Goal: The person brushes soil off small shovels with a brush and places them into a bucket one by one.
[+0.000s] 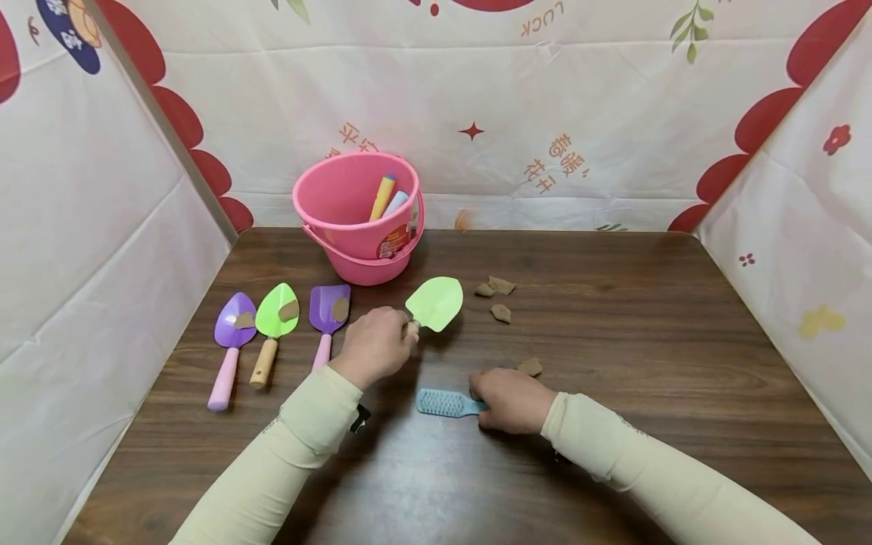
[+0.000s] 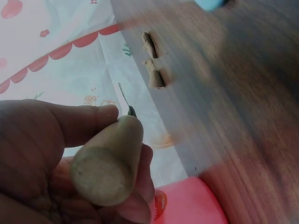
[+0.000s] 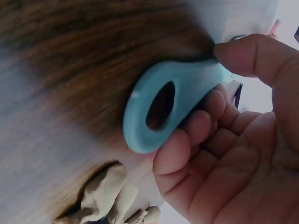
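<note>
The left hand (image 1: 373, 347) gripped a light green shovel (image 1: 434, 303) by its wooden handle (image 2: 108, 164), fingers (image 2: 79, 122) curled round it w/ the butt end poking out toward the wrist cam. The blade pointed up and right from the fist, away from the person, held just above or resting on the table (image 1: 647, 341); can't tell which from the head view. The right hand (image 1: 512, 400) pinched the looped handle of a blue brush (image 1: 446, 403), thumb on top, fingers (image 3: 187, 144) tucked under; the brush lay flat on the table, long axis running left-right, bristle head pointing left toward the person's left arm.

Key relation: the shovel blade sat up and slightly left of the brush head, the two near but apart, w/ the brush nearer the person. Brown clay-like lumps (image 1: 497, 291) lay just right of the blade, another lump (image 1: 530, 367) touching or just beside the right hand's knuckles.

Further left, three more shovels in a row: purple w/ pink handle (image 1: 230, 344), green w/ wooden handle (image 1: 274, 329), purple square one (image 1: 328, 318), each w/ a brown smear on the blade. A pink bucket (image 1: 359, 219) stood behind them, holding a couple of handles, probably more tools.
</note>
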Tool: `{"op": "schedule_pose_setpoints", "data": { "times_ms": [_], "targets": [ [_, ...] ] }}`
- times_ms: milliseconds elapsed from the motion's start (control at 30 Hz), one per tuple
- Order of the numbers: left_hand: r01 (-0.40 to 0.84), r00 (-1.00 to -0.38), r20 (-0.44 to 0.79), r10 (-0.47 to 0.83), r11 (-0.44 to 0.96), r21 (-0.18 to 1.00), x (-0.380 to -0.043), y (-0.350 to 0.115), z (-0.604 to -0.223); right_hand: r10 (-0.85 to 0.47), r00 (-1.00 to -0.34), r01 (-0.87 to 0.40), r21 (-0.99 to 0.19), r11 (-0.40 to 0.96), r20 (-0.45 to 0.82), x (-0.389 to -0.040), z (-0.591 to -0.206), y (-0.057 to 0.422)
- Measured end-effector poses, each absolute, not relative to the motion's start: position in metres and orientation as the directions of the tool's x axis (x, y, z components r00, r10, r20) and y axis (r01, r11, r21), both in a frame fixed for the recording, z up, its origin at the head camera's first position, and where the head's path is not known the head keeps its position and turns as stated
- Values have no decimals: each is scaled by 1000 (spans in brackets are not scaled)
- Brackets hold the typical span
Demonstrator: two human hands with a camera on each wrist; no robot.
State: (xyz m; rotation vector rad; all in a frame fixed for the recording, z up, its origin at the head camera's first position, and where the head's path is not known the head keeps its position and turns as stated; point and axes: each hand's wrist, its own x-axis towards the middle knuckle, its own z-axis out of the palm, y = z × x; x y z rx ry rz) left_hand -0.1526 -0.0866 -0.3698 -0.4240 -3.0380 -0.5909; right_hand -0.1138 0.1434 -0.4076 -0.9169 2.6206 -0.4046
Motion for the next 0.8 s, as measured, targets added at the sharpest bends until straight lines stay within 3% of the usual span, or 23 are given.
{"op": "schedule_pose_setpoints", "data": {
  "times_ms": [300, 567, 800],
  "targets": [
    [306, -951, 70, 301, 891, 335, -165, -94, -369, -700, -701, -642, -305, 703, -136, -116, -407, 149],
    [355, -932, 15, 363, 899, 256, -175, -103, -356, -687, -727, -636, -389, 667, 11, -136, -377, 171],
    [398, -911, -23, 411, 895, 203, -172, -107, -362, -601, -792, -573, -473, 669, 108, -151, -354, 190]
  ]
}}
